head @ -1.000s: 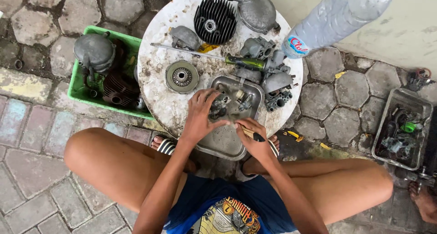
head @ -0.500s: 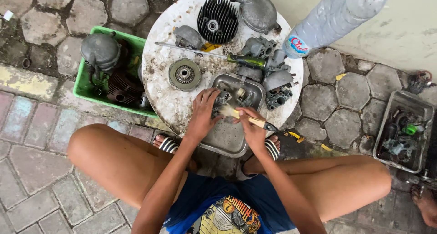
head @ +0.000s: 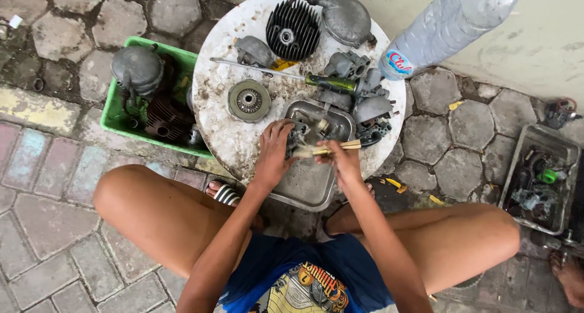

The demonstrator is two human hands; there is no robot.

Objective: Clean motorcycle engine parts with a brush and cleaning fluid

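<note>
- While the person squats on the paving, both hands work over a metal tray [head: 307, 185] that hangs over the near edge of the round white tabletop [head: 222, 115].
- The left hand [head: 274, 149] is closed around a small dark engine part [head: 298, 133], holding it inside the tray.
- The right hand [head: 337, 155] is closed on a pale-handled brush [head: 331, 147], its handle pointing right and its bristle end lying against the part.
- Judging by this, the step in hand is brushing the part clean while it is held steady over the tray.
- The next move would call for turning the part in the left hand so the bristles reach its other faces, with a firm grip since it looks oily.
- Farther back on the tabletop lie a round toothed disc [head: 249, 100], a green-handled screwdriver [head: 331, 83], a black finned cylinder head [head: 292, 29] and grey castings [head: 365, 106].
- A clear plastic bottle [head: 447, 27] leans in at the upper right.
- A green crate [head: 115, 115] of engine parts sits just left of the tabletop, and a second tray [head: 566, 155] of parts lies well apart on the right.
</note>
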